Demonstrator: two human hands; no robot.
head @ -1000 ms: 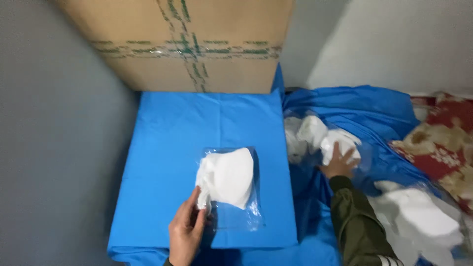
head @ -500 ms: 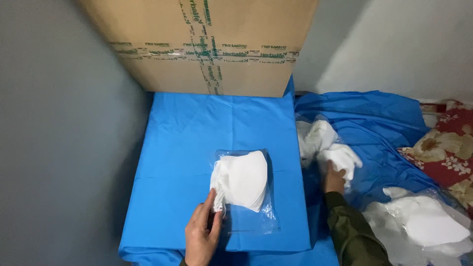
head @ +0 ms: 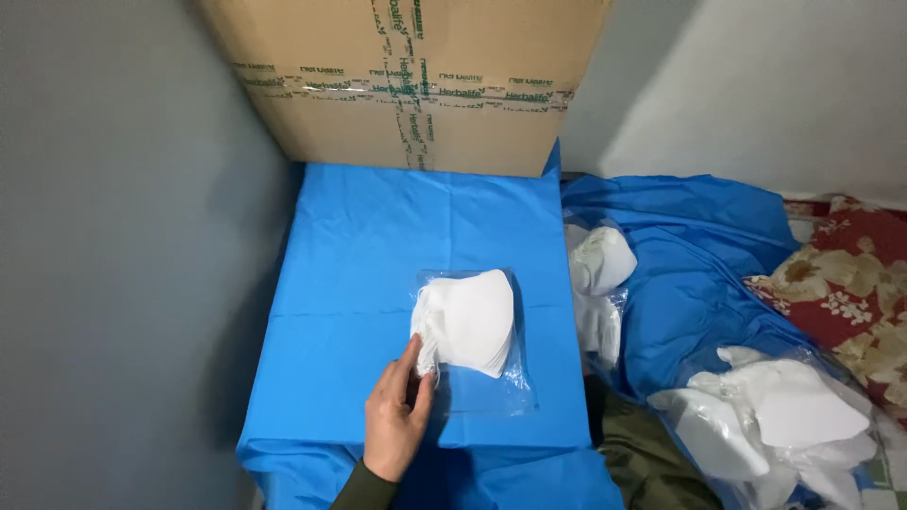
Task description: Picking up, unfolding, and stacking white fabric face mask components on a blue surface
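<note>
Left hand [head: 397, 416] palm down, fingers [head: 408, 357] together (resting, not gripping) on clear bag of white masks [head: 470, 326], blue cloth [head: 378, 236]

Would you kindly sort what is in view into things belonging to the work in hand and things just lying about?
In hand:
- left hand, fingers on the clear bag
- clear bag holding a stack of white masks
- blue cloth beneath it

Lying about:
- cardboard box behind
- bagged masks to the right
- bagged pile at lower right
- floral fabric
</note>
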